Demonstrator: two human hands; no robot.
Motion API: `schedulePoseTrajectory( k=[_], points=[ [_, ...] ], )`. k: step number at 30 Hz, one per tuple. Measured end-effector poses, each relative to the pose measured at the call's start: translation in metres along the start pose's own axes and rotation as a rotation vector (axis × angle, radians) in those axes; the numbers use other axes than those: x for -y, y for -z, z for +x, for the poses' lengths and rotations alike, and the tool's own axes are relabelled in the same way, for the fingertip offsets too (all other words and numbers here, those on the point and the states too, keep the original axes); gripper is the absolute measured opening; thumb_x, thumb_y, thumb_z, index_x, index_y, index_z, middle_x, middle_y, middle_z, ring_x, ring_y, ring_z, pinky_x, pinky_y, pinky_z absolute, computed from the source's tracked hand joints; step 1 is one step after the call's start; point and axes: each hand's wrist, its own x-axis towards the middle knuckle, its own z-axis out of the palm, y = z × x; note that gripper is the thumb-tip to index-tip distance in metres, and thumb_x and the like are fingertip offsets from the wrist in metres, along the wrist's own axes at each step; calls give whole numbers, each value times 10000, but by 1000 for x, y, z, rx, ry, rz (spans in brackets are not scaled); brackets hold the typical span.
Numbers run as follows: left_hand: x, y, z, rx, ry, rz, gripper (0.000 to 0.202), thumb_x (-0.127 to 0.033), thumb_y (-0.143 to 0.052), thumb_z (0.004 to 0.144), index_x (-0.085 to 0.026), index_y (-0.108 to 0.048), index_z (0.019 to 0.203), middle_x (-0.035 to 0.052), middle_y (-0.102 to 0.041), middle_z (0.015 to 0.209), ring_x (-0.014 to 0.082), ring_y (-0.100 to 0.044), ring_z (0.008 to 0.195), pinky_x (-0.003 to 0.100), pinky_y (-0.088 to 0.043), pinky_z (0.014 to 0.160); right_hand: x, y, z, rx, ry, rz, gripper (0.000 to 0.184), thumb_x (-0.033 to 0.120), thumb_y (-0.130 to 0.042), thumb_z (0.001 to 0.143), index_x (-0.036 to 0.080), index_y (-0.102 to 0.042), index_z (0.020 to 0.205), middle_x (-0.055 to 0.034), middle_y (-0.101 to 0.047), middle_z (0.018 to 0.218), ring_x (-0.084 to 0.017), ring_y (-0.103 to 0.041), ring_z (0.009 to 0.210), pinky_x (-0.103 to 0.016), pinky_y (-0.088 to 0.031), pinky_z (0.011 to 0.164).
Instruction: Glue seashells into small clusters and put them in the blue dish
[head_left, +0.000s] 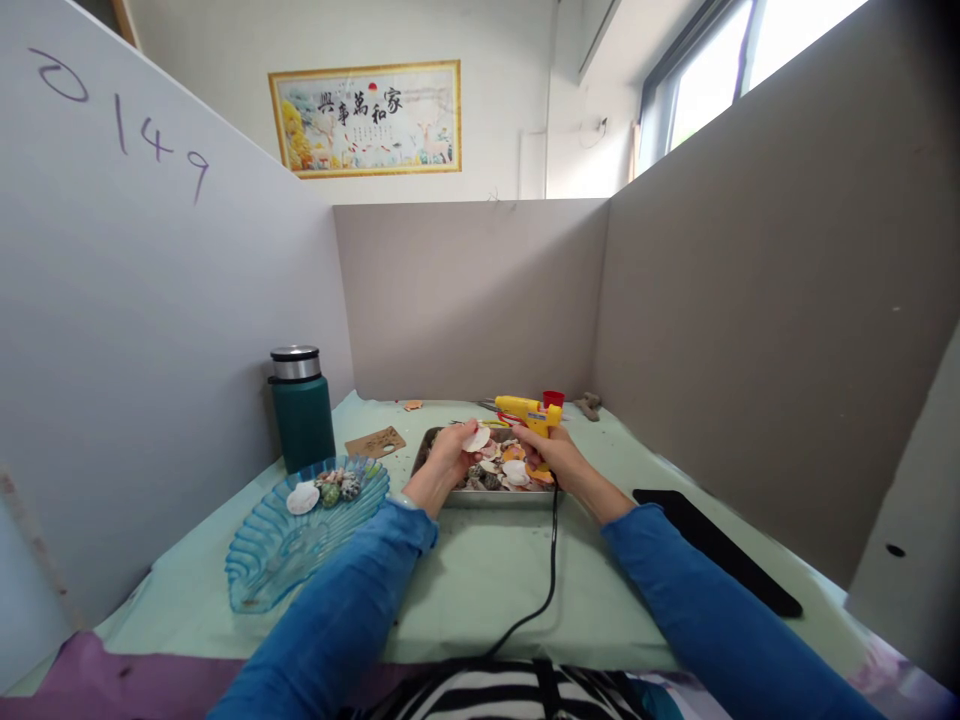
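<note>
Between the fingers of my left hand (448, 452) is a white seashell (478, 437), raised over the near-left part of a metal tray (469, 498). My right hand (559, 455) is wrapped round the handle of a yellow glue gun (525, 408), whose nozzle points left, above and beyond the shell. A black cord (554, 560) runs from the gun's handle down to the table's front edge. Many mixed shells (515, 472) fill the tray below both hands. At the left, a blue clear shell-shaped dish (281, 550) holds a white scallop shell (303, 497) and several small spiral shells (337, 486).
A green bottle (302, 415) stands behind the dish, beside a brown card (376, 442). A red cup (553, 398) and a piece of driftwood (589, 405) lie at the back. A black flat slab (716, 550) rests at right. Partitions (472, 300) enclose the table.
</note>
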Motion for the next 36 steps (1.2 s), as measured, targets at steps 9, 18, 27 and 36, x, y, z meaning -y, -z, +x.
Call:
schedulePoseTrajectory(
  k=[9, 18, 27, 36],
  points=[
    [6, 15, 19, -79, -172, 175, 280, -336, -751, 738, -152, -541, 720, 12, -586, 603, 91, -515, 467, 187, -350, 403, 3, -3, -5, 59, -68, -29, 320, 428, -758, 674, 193, -547, 623, 69, -423, 394, -60, -334, 340, -191, -239, 310],
    [4, 17, 20, -82, -253, 228, 354, -405, -761, 705, -170, -497, 695, -26, -519, 533, 72, -449, 387, 187, -280, 366, 9, -6, -7, 62, -111, -92, 248, 373, -724, 667, 158, -624, 739, 86, -439, 395, -60, -342, 338, -187, -261, 322],
    [1, 10, 16, -131, -305, 201, 388, -461, -757, 673, -179, -490, 667, -45, -477, 519, 72, -435, 406, 191, -300, 376, 6, -5, -7, 68, -112, -76, 241, 367, -722, 662, 169, -608, 739, 92, -431, 389, -62, -339, 333, -190, -248, 330],
    [0, 10, 15, -34, -303, 157, 271, -368, -705, 618, -170, -529, 677, -16, -529, 571, 96, -471, 462, 203, -309, 402, 5, -6, -5, 32, -80, -44, 240, 359, -727, 654, 194, -556, 624, 68, -423, 385, -69, -340, 339, -198, -220, 317]
  ],
)
